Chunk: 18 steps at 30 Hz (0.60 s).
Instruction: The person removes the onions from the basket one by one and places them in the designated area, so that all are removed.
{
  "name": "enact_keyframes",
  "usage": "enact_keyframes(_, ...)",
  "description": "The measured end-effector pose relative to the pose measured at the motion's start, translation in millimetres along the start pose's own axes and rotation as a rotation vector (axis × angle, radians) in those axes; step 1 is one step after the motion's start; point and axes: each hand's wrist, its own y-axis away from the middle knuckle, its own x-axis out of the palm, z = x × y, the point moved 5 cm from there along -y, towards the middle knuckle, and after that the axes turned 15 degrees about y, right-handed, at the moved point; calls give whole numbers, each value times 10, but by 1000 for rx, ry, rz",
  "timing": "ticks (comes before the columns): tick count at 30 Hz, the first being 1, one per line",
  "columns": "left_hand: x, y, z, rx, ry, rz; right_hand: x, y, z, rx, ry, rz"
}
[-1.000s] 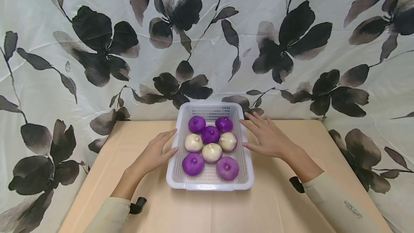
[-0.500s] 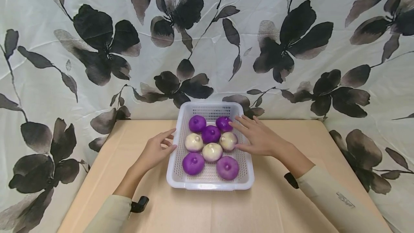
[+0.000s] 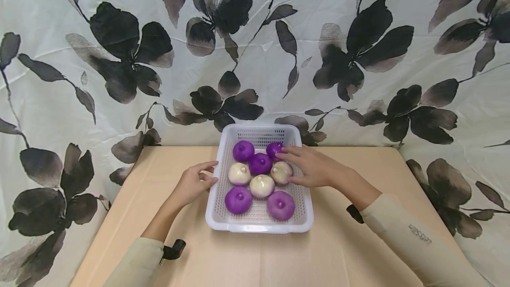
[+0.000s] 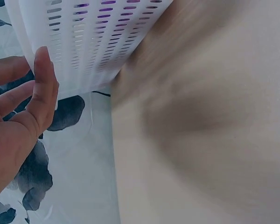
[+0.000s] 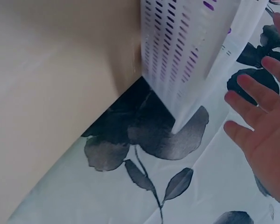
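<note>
White basket (image 3: pixel 259 226) — long axis running front-to-back.

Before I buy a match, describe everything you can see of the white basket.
The white basket, rectangular and apparently plastic, has slotted walls, a perforated floor and smooth rim. It stands upright on the table near the far edge, holding five purple onions and three whitish ones. The left hand has fingertips at its left rim, contact unclear; the right hand extends over its right rim.

"Where's the bare left hand (image 4: pixel 16 133)?"
"At left, fingers bent at a white slotted plastic basket (image 4: pixel 84 46), upper left."
"And elsewhere?"
"Flat tan tabletop (image 4: pixel 214 177), right; dark-flowered white cloth (image 4: pixel 84 163), lower left."
</note>
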Motion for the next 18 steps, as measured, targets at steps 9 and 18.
enact_keyframes(9, 19, -26, 4, 8, -20, 7, 12, -164, 117, -23, -175, 132)
enact_keyframes(18, 6, -45, 18, -11, -20, 8, 58, -264, 225, -100, -379, 259)
